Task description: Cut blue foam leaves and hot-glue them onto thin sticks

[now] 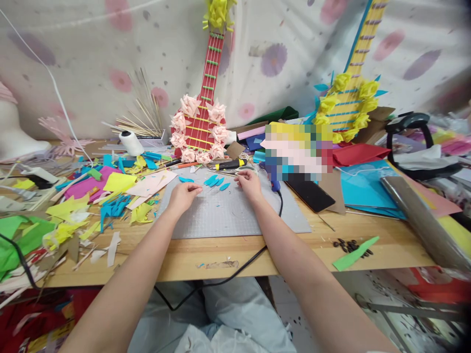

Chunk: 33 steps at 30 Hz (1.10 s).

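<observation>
Both my hands rest on a grey cutting mat (228, 215) in the middle of a wooden table. My left hand (184, 192) has its fingers curled and pinched together near a thin stick lying on the mat. My right hand (249, 184) is also closed in a pinch at the stick's other end. Several small blue paper leaf shapes (216, 182) lie on the mat between and just beyond my hands. What my fingers hold is too small to name surely.
A red paper guitar with pink flowers (201, 128) leans at the back; a yellow guitar (348, 105) stands right. Paper scraps (73, 211) cover the left. A black phone (311, 192), a glue-gun cord (235, 274), blue sheets (368, 189) and a grey roll (423, 220) lie right.
</observation>
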Available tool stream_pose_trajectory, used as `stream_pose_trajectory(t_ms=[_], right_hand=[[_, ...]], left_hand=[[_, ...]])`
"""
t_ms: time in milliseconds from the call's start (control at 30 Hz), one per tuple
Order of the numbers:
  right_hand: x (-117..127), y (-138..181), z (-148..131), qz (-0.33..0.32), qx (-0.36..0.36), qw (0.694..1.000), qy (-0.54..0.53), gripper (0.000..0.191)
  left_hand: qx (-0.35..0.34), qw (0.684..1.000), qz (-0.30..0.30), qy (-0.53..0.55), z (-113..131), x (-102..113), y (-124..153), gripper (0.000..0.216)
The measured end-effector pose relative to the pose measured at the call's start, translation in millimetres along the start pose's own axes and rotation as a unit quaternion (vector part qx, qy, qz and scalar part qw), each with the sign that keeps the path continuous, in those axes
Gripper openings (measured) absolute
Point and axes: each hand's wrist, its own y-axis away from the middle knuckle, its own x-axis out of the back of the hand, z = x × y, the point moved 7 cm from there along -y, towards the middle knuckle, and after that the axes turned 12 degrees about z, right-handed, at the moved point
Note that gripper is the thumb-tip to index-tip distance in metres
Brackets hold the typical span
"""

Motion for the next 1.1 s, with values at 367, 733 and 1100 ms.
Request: stream_pose_trajectory(t_ms=[367, 733, 1100], right_hand=[[-1.1, -3.5, 2.9, -0.005, 0.012, 1.000, 0.012, 0.016], [-3.7, -2.0, 4.0, -0.011, 0.010, 1.000, 0.016, 0.015], [-5.2, -3.7, 8.5, -0.012, 0.007, 1.000, 0.014, 0.017]], left_hand=[[-0.150, 0.981, 0.081, -0.093, 0.6, 17.0, -0.1, 0.009], [-0.274, 0.929, 0.059, -0.240, -0.2, 16.3, 11.9, 0.017], [-0.227, 0.945, 0.068, -0.226, -0.9, 29.4, -8.4, 0.017]])
